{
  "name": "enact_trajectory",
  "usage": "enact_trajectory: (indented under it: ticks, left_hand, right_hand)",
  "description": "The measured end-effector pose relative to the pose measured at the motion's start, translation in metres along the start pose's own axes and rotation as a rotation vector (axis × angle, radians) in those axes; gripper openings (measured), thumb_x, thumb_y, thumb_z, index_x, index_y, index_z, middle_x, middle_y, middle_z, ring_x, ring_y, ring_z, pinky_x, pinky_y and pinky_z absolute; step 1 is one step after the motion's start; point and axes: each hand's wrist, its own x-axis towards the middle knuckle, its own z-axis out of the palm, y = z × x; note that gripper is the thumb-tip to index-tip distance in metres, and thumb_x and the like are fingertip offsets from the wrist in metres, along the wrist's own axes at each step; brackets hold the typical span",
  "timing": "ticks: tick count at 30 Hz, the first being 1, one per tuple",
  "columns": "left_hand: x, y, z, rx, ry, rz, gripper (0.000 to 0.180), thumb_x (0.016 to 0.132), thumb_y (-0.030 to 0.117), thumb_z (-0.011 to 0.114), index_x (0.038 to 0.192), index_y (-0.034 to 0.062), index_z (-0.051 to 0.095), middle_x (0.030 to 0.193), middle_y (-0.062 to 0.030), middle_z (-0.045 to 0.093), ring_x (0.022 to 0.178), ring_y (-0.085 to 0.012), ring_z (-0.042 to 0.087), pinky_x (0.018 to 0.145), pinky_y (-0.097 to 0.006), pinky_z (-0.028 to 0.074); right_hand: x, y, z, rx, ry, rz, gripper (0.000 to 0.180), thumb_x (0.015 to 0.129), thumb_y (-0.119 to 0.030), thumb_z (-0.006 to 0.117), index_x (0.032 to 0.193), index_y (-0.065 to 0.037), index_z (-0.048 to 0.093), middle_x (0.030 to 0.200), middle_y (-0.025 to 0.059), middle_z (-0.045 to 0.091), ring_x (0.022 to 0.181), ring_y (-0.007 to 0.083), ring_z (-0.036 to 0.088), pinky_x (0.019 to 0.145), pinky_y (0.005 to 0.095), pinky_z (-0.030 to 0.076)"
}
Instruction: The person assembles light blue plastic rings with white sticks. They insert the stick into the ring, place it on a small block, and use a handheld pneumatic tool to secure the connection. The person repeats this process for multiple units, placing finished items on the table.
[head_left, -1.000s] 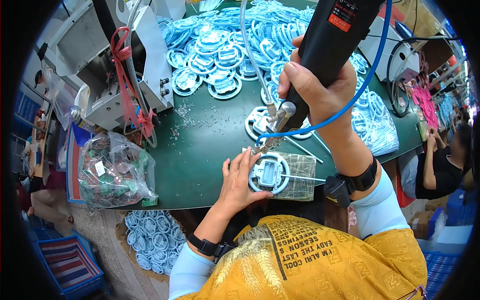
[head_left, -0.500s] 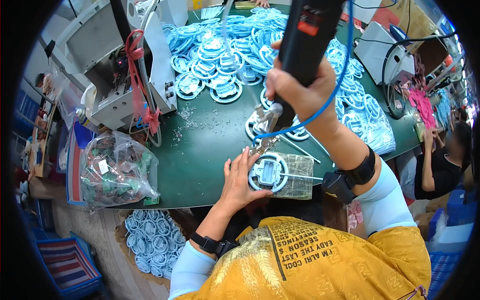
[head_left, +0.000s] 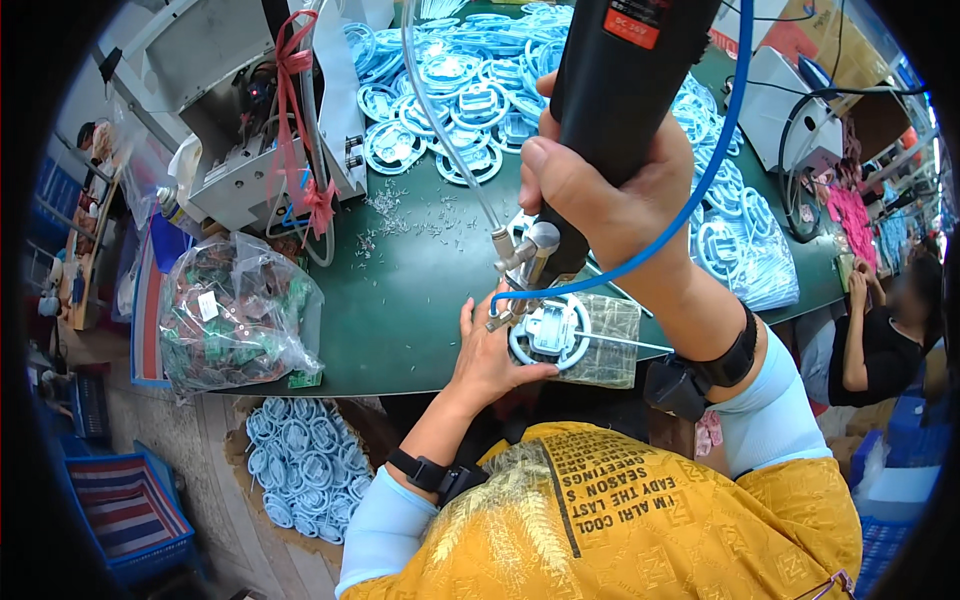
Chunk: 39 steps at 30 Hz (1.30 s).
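Note:
My right hand [head_left: 615, 185] is wrapped round a black electric screwdriver [head_left: 625, 85], held tilted above the work. Its metal head [head_left: 525, 255], with a clear tube and a blue hose joined on, comes down at the far left side of a light blue round plastic frame [head_left: 553, 332]. The frame lies on a tape-wrapped block [head_left: 612, 335], with a thin pale stick [head_left: 630, 343] reaching right from it. Along the frame's left and near edge, my left hand [head_left: 487, 355] steadies it, thumb at the near rim. The screwdriver's head partly hides the left fingertips and the tip's contact point.
Many similar blue frames [head_left: 480, 105] are heaped at the back of the green table [head_left: 400, 300]. Small screws [head_left: 390, 210] lie scattered beside a grey machine [head_left: 250, 150]. A clear bag of circuit boards [head_left: 235, 320] sits at left. Another person [head_left: 890, 320] works at right.
The screwdriver has come lower and nearer, its head now over the left part of the round frame. My left hand still holds the frame. The whole view has shifted slightly.

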Motion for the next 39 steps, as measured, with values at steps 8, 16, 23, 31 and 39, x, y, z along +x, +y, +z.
enact_trajectory:
  ticks: [8,16,23,31,39]
  left_hand:
    - [0.000,0.006,-0.003,-0.009,0.093,0.012,0.096,0.058,0.046,0.088,0.134,0.0056,0.047,0.125,-0.0156,0.050,0.125,-0.0371,0.043,0.112,-0.059,0.018]
    - [-0.002,0.008,-0.001,-0.106,0.016,-0.056,0.083,0.058,0.044,0.088,0.124,0.0040,0.056,0.128,-0.0167,0.049,0.127,-0.0364,0.041,0.112,-0.062,0.017]
    - [-0.003,0.008,0.003,-0.023,0.059,-0.042,0.106,0.058,0.040,0.089,0.143,0.0026,0.036,0.140,-0.0158,0.045,0.133,-0.0345,0.037,0.111,-0.062,0.017]
    - [-0.001,0.019,0.006,0.102,0.178,-0.015,0.123,0.059,0.038,0.088,0.150,-0.0019,0.014,0.148,-0.0124,0.042,0.137,-0.0300,0.037,0.109,-0.063,0.019]
    - [0.002,0.010,0.009,-0.073,0.082,-0.032,0.115,0.062,0.041,0.085,0.148,-0.0026,0.023,0.148,-0.0201,0.039,0.137,-0.0317,0.038,0.111,-0.061,0.018]
  right_hand:
    - [0.001,0.008,0.012,-0.021,-0.033,0.030,0.033,0.084,-0.002,0.069,0.112,0.003,0.054,0.082,0.0046,0.061,0.065,0.0120,0.064,0.058,0.0255,0.054]
    - [-0.013,0.014,0.010,-0.016,-0.037,-0.006,0.032,0.081,0.002,0.066,0.111,0.005,0.054,0.083,0.0062,0.062,0.064,0.0124,0.063,0.058,0.0258,0.053]
    - [-0.001,0.002,-0.002,0.106,-0.032,-0.037,0.038,0.083,0.001,0.064,0.119,0.003,0.052,0.081,0.0041,0.059,0.063,0.0124,0.062,0.058,0.0276,0.051]
    - [-0.019,-0.036,-0.026,0.005,-0.037,-0.072,0.042,0.084,-0.001,0.060,0.122,0.007,0.046,0.078,0.0086,0.056,0.062,0.0170,0.061,0.058,0.0284,0.050]
    - [-0.038,-0.018,-0.018,0.048,-0.022,-0.033,0.042,0.082,0.005,0.060,0.122,0.006,0.048,0.077,0.0072,0.056,0.064,0.0157,0.062,0.060,0.0283,0.051]
